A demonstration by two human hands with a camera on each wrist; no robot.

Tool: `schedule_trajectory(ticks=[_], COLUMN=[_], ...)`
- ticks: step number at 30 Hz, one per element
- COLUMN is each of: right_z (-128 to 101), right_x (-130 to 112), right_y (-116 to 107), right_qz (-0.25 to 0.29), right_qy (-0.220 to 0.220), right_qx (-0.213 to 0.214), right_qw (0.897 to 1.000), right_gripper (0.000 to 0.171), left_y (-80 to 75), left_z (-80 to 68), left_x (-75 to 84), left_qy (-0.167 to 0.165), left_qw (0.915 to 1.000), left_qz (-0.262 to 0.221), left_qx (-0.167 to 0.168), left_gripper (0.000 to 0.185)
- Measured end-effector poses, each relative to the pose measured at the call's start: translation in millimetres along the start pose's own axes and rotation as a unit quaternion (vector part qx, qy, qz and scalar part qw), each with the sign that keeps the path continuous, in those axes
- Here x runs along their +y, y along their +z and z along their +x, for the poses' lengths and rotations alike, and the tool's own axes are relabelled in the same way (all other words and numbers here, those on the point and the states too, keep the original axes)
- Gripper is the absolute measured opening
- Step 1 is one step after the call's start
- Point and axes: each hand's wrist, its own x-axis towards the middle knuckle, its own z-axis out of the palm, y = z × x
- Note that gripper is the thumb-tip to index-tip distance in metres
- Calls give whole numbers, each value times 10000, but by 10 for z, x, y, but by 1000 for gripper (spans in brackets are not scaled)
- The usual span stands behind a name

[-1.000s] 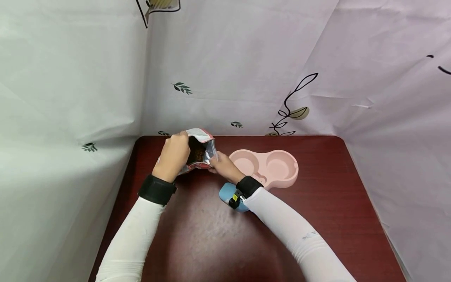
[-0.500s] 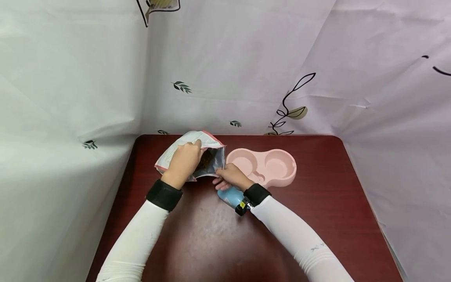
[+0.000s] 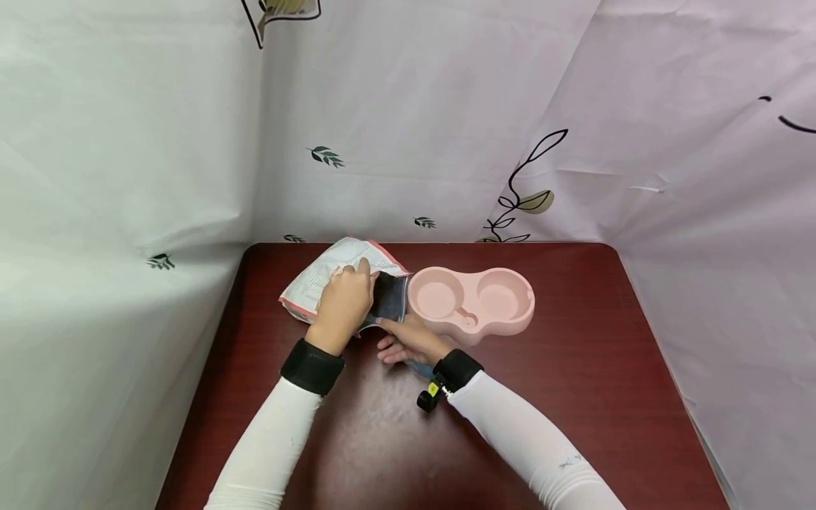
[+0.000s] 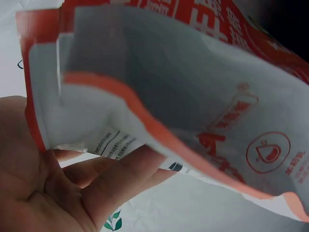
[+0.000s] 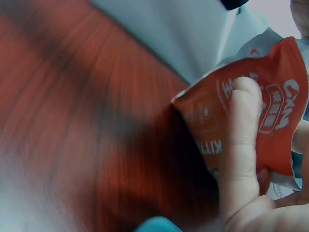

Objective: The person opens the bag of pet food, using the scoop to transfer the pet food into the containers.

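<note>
Bag of pet food lies tipped over at the far left of the dark red desk, seen from the head camera. White sheets with little leaf prints hang all around the desk. A pink double bowl sits just beside the bag's open mouth, at 3 o'clock from it. The left hand curls over the top of the bag and grips it. The right hand is at 5 o'clock from the bag, with its fingers touching the bag's lower edge. A bit of something blue peeks out under that hand, and I cannot tell what it is. What is inside the bag is too dark to see.

From the left wrist camera, the bag fills most of the view, white with red edges and red marks. The left hand holds it from below, with the fingers pressed on the bag.

From the right wrist camera, much is blurry. The desk shows at the left. A red corner of the bag is at 2 o'clock. The right hand pinches it, one finger lying across the red part. A bit of blue shows at 6 o'clock.
</note>
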Motion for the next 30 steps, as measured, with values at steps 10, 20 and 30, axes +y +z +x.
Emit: schedule_trajectory(ticks=[10, 20, 30], right_z=[-20, -171, -702], right_x=[23, 11, 99], right_y=[-83, -290, -1030], right_qz=[-962, -1563, -2200], right_qy=[-757, -1215, -2118], right_qx=[247, 221, 713], right_qw=[9922, 9800, 9496], right_gripper=[32, 17, 22], left_y=[21, -54, -147], left_z=[-3, 11, 34], left_x=[-9, -49, -122], left_qy=[-233, -287, -360], left_qw=[9993, 9974, 9917], left_qz=[-276, -593, -1070], left_qx=[-129, -301, -610], left_gripper=[26, 26, 31])
